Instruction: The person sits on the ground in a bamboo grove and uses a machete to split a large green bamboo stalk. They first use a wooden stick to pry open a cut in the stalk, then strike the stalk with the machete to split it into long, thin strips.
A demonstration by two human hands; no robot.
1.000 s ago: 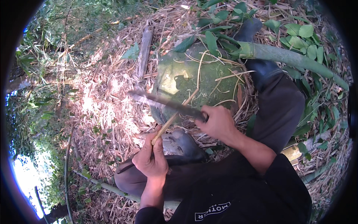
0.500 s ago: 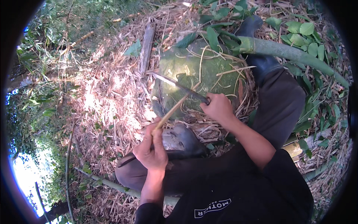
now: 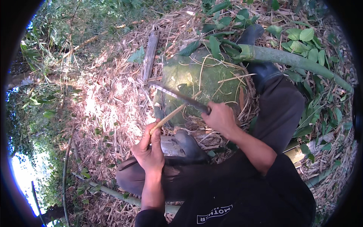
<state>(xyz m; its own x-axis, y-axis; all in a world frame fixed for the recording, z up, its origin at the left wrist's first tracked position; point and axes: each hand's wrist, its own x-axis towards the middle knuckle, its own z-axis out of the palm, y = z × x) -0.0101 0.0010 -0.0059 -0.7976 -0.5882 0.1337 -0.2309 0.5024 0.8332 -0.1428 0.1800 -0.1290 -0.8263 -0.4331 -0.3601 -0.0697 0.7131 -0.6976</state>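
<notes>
My left hand (image 3: 149, 148) is closed round the near end of a pale, thin strip of split bamboo (image 3: 172, 114), which slants up and to the right. In my right hand (image 3: 221, 119) is the dark handle of a long knife (image 3: 172, 92), its blade pointing up and left. The blade crosses the strip near the strip's far end, and they appear to touch. Below both lies a mossy green boulder (image 3: 181, 72), strewn with curled pale shavings (image 3: 227, 66).
A green bamboo pole (image 3: 295, 55) comes in from the right to the boulder's far corner. My dark boots (image 3: 266, 70) flank the boulder. A weathered piece of wood (image 3: 150, 53) lies beyond it, amid dry leaf litter (image 3: 109, 102). Another pole (image 3: 113, 186) runs behind my left knee.
My left hand has shifted slightly left, drawing the strip back toward me along the blade. The right hand and knife have moved only a little, slightly down and left.
</notes>
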